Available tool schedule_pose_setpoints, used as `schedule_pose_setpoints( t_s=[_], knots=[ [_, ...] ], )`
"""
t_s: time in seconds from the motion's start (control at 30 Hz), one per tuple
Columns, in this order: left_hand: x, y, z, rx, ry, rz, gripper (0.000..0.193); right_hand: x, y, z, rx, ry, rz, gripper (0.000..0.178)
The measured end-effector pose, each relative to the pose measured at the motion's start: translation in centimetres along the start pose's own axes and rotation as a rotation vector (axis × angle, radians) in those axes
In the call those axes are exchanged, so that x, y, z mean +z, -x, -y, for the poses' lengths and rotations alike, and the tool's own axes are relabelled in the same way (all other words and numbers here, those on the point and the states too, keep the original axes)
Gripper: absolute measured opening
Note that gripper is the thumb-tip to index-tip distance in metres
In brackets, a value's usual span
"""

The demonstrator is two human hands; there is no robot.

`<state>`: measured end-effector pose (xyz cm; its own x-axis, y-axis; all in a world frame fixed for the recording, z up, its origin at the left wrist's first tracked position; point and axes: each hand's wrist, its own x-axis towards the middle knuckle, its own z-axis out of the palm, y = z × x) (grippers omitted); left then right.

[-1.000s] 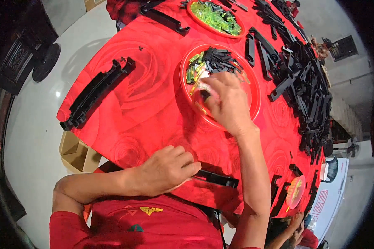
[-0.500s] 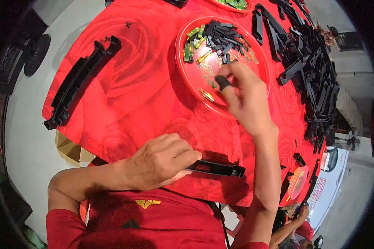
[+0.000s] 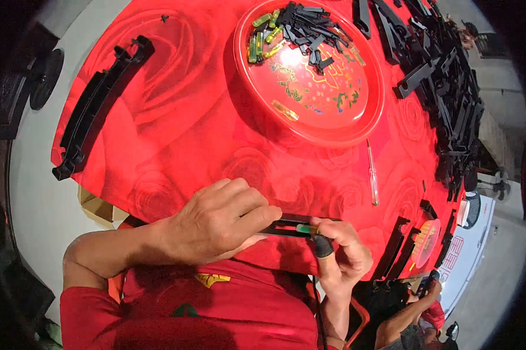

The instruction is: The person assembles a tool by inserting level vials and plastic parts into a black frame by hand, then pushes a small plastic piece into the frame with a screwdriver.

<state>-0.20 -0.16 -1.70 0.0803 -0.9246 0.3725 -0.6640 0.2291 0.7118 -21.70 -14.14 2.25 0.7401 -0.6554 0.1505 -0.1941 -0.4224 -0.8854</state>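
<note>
My left hand point(image 3: 225, 221) is closed around one end of a long, narrow black plastic housing point(image 3: 285, 228), held just in front of my body. At the housing's other end, my right hand point(image 3: 342, 251) is closed, thumb and fingers pinching at a small green see-through vial point(image 3: 303, 228). That vial lies along the housing's slot, its right end hidden by my fingertips. A black finger cot point(image 3: 322, 246) covers one fingertip of my right hand. Beyond my hands stands a round red tray point(image 3: 309, 137) with black strips point(image 3: 312, 29), several yellow-green vials point(image 3: 256, 48) and an amber vial point(image 3: 285, 110).
A curved black plastic part point(image 3: 102, 108) lies at the left table edge. A screwdriver point(image 3: 373, 181) with a clear handle rests right of the tray. Black parts point(image 3: 449, 111) are heaped at the right. A co-worker's arm point(image 3: 409, 315) shows at the lower right, near a pink dish point(image 3: 427, 245).
My right hand has come back from the tray to the housing, where a green vial now shows at its fingers. My left hand keeps its hold. The view has shifted slightly.
</note>
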Motion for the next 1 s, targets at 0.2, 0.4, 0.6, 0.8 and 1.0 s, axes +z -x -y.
schedule_pose_setpoints(
  t_s=[0.2, 0.4, 0.6, 0.8, 1.0],
  knots=[
    [0.2, -0.1, 0.2, -0.017, 0.005, 0.015, 0.045, 0.4, -0.1, 1.2, -0.053, 0.246, 0.023, 0.026],
    [0.0, 0.1, 0.0, -0.035, 0.051, 0.015, 0.045, 0.9, 0.3, 1.0, 0.004, 0.284, -0.044, 0.021],
    [-0.5, -0.2, 0.2, -0.034, 0.119, -0.011, 0.042, 1.5, 0.7, 1.1, -0.07, 0.348, -0.055, 0.024],
    [-0.6, 0.0, 0.3, -0.023, 0.167, 0.006, 0.036, 1.4, 0.9, 1.4, -0.076, 0.396, -0.013, 0.027],
    [0.1, 0.1, 0.4, 0.031, 0.146, -0.012, 0.026, 0.6, 0.9, 2.4, 0.044, 0.438, 0.09, 0.034]
  ],
)
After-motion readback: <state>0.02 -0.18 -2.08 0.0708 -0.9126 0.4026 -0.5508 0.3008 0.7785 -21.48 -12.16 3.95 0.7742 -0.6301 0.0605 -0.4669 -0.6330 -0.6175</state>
